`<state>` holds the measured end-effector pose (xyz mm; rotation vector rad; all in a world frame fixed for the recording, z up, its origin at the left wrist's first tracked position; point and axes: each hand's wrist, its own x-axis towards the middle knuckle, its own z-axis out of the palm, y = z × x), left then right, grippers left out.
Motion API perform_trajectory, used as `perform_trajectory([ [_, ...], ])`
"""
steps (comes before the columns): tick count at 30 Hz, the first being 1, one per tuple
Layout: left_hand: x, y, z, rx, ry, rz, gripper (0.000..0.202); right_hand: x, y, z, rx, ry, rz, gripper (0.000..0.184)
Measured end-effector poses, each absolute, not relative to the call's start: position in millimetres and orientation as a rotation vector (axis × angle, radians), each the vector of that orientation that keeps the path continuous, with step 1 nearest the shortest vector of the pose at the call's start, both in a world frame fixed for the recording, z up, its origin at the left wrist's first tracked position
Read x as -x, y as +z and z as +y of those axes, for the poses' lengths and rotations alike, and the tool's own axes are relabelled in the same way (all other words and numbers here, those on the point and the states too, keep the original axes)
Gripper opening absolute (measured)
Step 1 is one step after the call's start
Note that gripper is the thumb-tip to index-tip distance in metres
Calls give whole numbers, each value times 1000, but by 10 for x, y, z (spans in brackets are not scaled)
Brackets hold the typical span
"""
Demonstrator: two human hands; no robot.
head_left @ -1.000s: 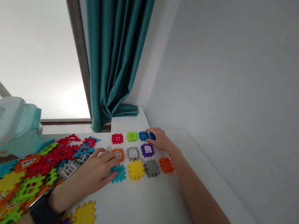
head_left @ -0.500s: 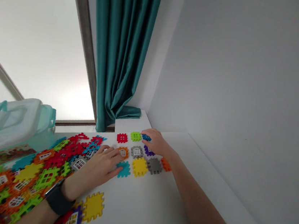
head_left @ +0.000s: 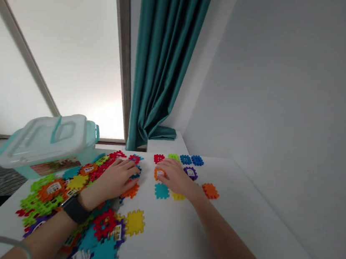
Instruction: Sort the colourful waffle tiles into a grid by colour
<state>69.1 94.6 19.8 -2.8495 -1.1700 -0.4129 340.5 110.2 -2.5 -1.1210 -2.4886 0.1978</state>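
My left hand (head_left: 113,179), with a dark watch (head_left: 75,208) on its wrist, rests on a heap of toothed plastic building tiles. Its fingers spread near an orange tile (head_left: 132,191) and a blue one. My right hand (head_left: 175,176) hovers over several laid-out tiles, thumb apart from the fingers, with fingertips by an orange window tile (head_left: 159,174). I cannot tell whether they touch. Behind it lie a red tile (head_left: 158,158), a green tile (head_left: 174,157) and two blue tiles (head_left: 197,160). A purple window tile (head_left: 190,173), a teal tile (head_left: 162,191) and a partly covered yellow tile (head_left: 178,197) surround it.
A lidded plastic box (head_left: 54,144) stands behind the heap at the left. A yellow tile (head_left: 135,222) lies at the heap's right edge, an orange tile (head_left: 211,191) right of my right wrist. A green curtain (head_left: 165,61) and a wall (head_left: 284,97) bound the table.
The view has turned left. My right hand has let go of a blue tile in the back row and moved left. My left hand has drawn back from the laid-out tiles onto the heap.
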Motion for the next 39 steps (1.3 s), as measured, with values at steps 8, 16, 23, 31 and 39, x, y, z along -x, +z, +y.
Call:
perform_trajectory([
  [8,-270,97,712,2766,-591,-1284,17,-2878,-78,1040,1048,185,-2545,26],
  [16,-116,-15,614,2718,-613,-1331,16,-2545,-198,1204,1184,25,-2505,25],
  [23,-103,21,549,2717,-627,-1337,15,-2432,-311,1329,1248,-32,-2479,14],
  [31,-153,118,471,2729,-726,-1315,12,-2375,-336,1287,1221,-89,-2414,13],
  [39,-115,141,414,2697,-736,-1310,14,-2466,-233,1123,1142,-126,-2317,21],
])
